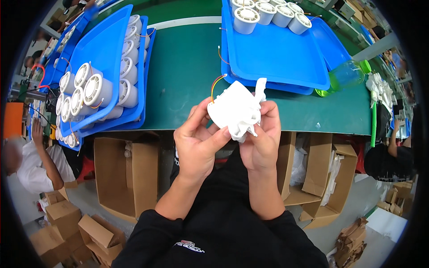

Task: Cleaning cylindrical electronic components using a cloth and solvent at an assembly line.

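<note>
Above the near edge of the green table, my left hand (195,140) grips a white rounded housing (229,103) with thin red and yellow wires (213,87) rising from its left side to a small white connector. The housing is tilted, and its far face is hidden. My right hand (264,140) pinches a crumpled white cloth or wipe (246,120) against the housing's right side. One end of the cloth sticks up past my fingers. Both hands are closed and close together.
On the left, stacked blue trays (100,42) hold several white cylindrical units (97,90) with slotted round tops. More units stand in a blue tray (277,53) at the far right, beside a green bottle (346,77). Open cardboard boxes (145,176) flank my lap. Co-workers sit at both sides.
</note>
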`<state>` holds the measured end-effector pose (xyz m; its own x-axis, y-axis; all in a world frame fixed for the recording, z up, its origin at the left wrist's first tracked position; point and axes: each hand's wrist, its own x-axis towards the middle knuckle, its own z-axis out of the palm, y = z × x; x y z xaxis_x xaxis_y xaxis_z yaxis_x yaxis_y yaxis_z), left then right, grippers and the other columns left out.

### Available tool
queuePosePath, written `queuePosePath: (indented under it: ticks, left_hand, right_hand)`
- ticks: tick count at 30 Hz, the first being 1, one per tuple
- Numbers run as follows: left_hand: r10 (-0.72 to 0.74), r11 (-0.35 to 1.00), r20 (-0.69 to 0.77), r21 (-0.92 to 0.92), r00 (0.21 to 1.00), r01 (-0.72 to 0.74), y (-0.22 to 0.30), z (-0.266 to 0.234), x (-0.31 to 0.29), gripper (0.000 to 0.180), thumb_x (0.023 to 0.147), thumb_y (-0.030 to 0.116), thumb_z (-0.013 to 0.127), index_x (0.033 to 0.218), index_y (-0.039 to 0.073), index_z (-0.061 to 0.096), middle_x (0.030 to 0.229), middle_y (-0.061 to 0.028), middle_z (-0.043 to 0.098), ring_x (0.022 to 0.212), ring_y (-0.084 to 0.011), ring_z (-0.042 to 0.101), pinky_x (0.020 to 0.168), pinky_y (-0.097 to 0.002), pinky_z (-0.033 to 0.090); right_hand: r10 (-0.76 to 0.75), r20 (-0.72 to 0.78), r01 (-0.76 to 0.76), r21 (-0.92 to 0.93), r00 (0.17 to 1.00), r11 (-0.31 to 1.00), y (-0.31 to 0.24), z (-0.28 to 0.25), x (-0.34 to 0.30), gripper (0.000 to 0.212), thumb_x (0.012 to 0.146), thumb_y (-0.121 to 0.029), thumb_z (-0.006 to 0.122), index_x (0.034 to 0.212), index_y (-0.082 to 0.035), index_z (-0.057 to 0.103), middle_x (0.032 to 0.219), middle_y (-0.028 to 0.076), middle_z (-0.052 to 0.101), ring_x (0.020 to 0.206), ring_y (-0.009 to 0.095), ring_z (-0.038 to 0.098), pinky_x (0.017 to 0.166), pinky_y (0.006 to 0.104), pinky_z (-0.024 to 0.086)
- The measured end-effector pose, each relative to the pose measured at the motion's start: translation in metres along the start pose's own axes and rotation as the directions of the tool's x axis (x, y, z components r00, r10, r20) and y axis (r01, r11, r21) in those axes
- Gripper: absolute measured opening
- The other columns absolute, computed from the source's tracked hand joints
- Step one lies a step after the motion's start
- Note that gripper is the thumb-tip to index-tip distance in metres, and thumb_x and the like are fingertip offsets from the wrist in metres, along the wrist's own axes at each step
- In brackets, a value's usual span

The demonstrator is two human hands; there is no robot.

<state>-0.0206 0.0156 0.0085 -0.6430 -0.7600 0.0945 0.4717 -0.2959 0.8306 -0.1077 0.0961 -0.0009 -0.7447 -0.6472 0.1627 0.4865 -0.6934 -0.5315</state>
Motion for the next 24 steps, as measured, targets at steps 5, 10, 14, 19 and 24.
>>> queuePosePath:
  ticks: [5,10,14,19,24]
  left_hand:
    - [-0.159,0.973,0.025,-0.168,0.987,0.161,0.006,-0.002,-0.004,0.057,0.081,-0.003,0.069,0.133,-0.008,0.047,0.125,-0.0127,0.057,0.116,-0.0210,0.056,0.099,-0.0364,0.047]
    - [-0.326,0.887,0.124,-0.301,0.937,0.349,0.009,-0.011,-0.008,0.051,0.087,0.007,0.065,0.134,-0.003,0.047,0.126,-0.0116,0.058,0.115,-0.0195,0.057,0.099,-0.0347,0.046]
    - [-0.402,0.837,0.148,-0.340,0.903,0.428,0.008,-0.011,-0.007,0.052,0.089,0.015,0.065,0.135,-0.002,0.046,0.126,-0.0109,0.057,0.116,-0.0195,0.056,0.100,-0.0354,0.045]
    - [-0.443,0.789,0.166,-0.394,0.881,0.471,0.000,-0.015,-0.009,0.059,0.090,0.025,0.066,0.135,-0.005,0.042,0.127,-0.0118,0.055,0.118,-0.0204,0.055,0.102,-0.0365,0.044]
    - [-0.493,0.729,0.158,-0.461,0.855,0.506,-0.001,-0.009,-0.015,0.062,0.092,0.038,0.062,0.136,-0.001,0.040,0.135,-0.0169,0.049,0.122,-0.0299,0.053,0.104,-0.0419,0.048]
  right_hand:
    - [-0.038,0.052,0.044,-0.103,0.998,0.994,-0.004,0.007,0.011,0.057,0.072,0.006,0.070,0.114,-0.009,0.034,0.118,0.013,0.047,0.114,0.023,0.050,0.095,0.0369,0.047]
    - [-0.077,0.118,0.103,-0.232,0.990,0.967,-0.005,0.008,0.021,0.072,0.066,0.004,0.074,0.121,-0.008,0.030,0.121,0.014,0.043,0.115,0.026,0.048,0.097,0.0392,0.045]
    - [-0.107,0.172,0.155,-0.295,0.979,0.943,-0.003,0.005,0.027,0.078,0.063,0.002,0.076,0.124,-0.006,0.028,0.123,0.014,0.040,0.116,0.027,0.047,0.095,0.0398,0.046]
    - [-0.195,0.175,0.238,-0.269,0.965,0.933,0.000,0.001,0.032,0.065,0.071,0.001,0.073,0.122,-0.004,0.033,0.119,0.014,0.046,0.110,0.024,0.052,0.089,0.0365,0.049]
    - [-0.129,-0.041,0.110,-0.310,0.991,0.944,-0.003,-0.002,0.034,0.022,0.089,-0.006,0.065,0.104,-0.002,0.049,0.102,0.009,0.058,0.090,0.014,0.059,0.079,0.0284,0.051]
